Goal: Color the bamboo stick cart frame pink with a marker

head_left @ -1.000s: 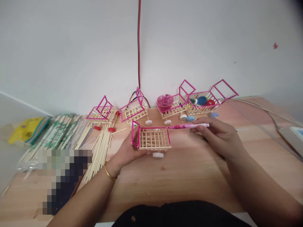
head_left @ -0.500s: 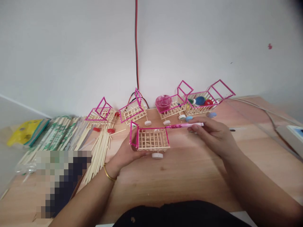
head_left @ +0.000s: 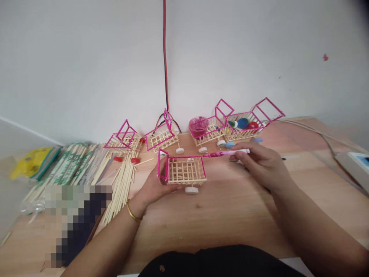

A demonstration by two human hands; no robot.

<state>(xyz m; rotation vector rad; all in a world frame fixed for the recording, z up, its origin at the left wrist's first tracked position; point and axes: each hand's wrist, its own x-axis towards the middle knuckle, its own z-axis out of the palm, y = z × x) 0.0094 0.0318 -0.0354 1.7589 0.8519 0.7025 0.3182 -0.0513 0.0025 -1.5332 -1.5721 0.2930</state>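
Observation:
My left hand [head_left: 154, 186] grips a small cart [head_left: 186, 171] made of thin wooden sticks from its left end and below. The cart's handle frame and top rim are magenta, its lower lattice is bare wood, and a white cap wheel [head_left: 191, 190] shows underneath. Between the thumb and fingers of my right hand [head_left: 259, 163] is a slim paintbrush [head_left: 221, 153], white at the back and stained magenta toward the front. Its tip meets, or nearly meets, the cart's upper right corner. The left fingers are partly hidden behind the cart.
Behind stand several similar carts [head_left: 163, 138], one bearing a plastic cup [head_left: 198, 127] of magenta paint and another [head_left: 243, 134] holding coloured caps. Loose wooden sticks [head_left: 119, 192] and packaged sticks [head_left: 66, 163] lie at left, near a yellow bag [head_left: 34, 161]. Cables [head_left: 305, 130] cross the right side.
The brush and my right hand have shifted very slightly to the right. Both hands keep their hold, and the cart stays nearly in place.

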